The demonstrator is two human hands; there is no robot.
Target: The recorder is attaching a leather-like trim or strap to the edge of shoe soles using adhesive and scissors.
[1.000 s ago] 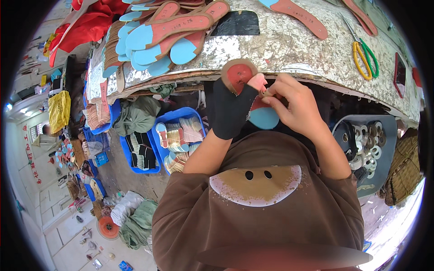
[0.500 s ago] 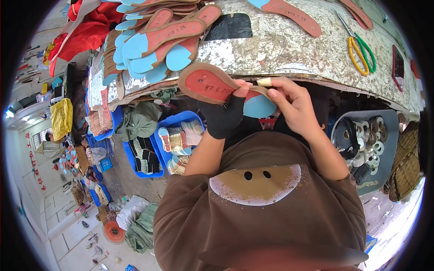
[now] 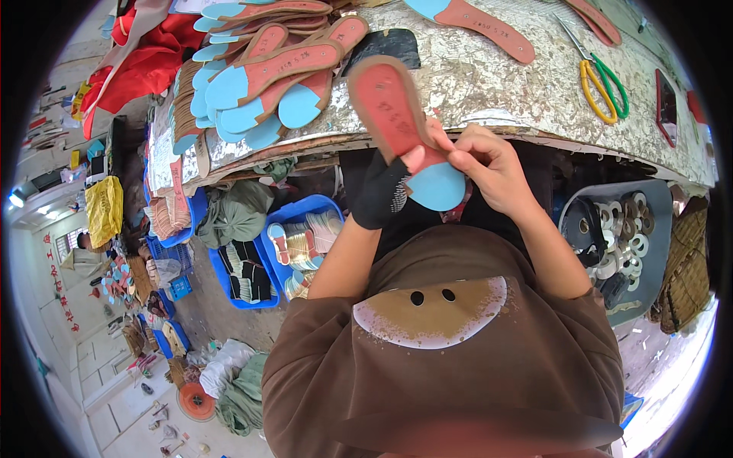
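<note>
My left hand [image 3: 384, 183], in a black fingerless glove, grips a shoe insole [image 3: 388, 99] by its middle. The insole has a red board with a brown rim and a light-blue toe part; its red end tilts up and away over the table edge. My bare right hand [image 3: 489, 162] is closed at the insole's right edge, thumb and forefinger pinching it just above the blue part. A pile of similar insoles [image 3: 286, 69] lies on the table to the far left. Another insole [image 3: 481, 29] rests at the far middle.
On the worn white table [image 3: 489, 84] lie scissors [image 3: 599, 82] with yellow and green handles, a phone [image 3: 666, 107] and a black patch [image 3: 391, 50]. Below stand blue crates [image 3: 256, 294] of shoe parts at left and a grey bin [image 3: 657, 229] of tape rolls at right.
The insole has turned more upright, and its blue part now shows fully. My right hand has moved in to its edge; the pale bit at its fingertips no longer shows.
</note>
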